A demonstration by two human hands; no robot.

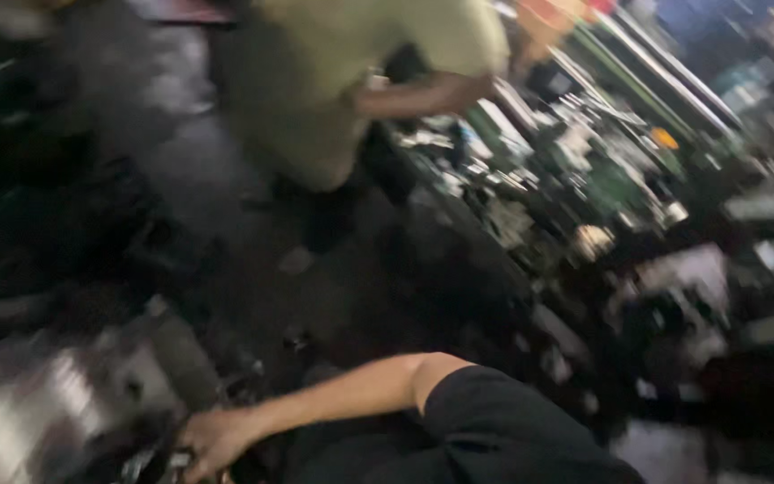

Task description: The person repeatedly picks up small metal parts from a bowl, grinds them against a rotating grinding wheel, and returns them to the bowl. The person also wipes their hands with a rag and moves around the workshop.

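Black sleeve [512,430] is filling the bottom edge, with my bare forearm running out of it toward the lower left. Frame is heavily motion-blurred; noting only what is readable.

Fingers: my right hand [212,437] is reaching low, knuckles up and fingers curling downward. I cannot tell whether they are closing on anything or only resting; the tips are smearing into shadow. My left hand is not showing.

At the fingertips: small dark parts [150,464] with a few pale glints are lying at the very bottom edge, touching or just beside the fingers. Kind is unreadable.

Just beyond: a grey metal machine body [64,394] is sitting beside the hand on the left, its bright faces streaking.

Further out: the dark floor [253,269] is running up the middle. A co-worker in a pale yellow-green shirt [360,81] is standing well apart at the top, one bare arm [423,94] stretching toward a cluttered workbench [530,269] that is carrying green circuit boards [606,184] and loose pale pieces.

Judgement on handling: the reach is crossing my body into a dim corner, so I am judging that a slow approach, head held steady, and feeling for a firm edge before squeezing would serve best. Loose small pieces beside a hard metal face could slip or pinch; keeping the fingertips clear of that face seems wise.
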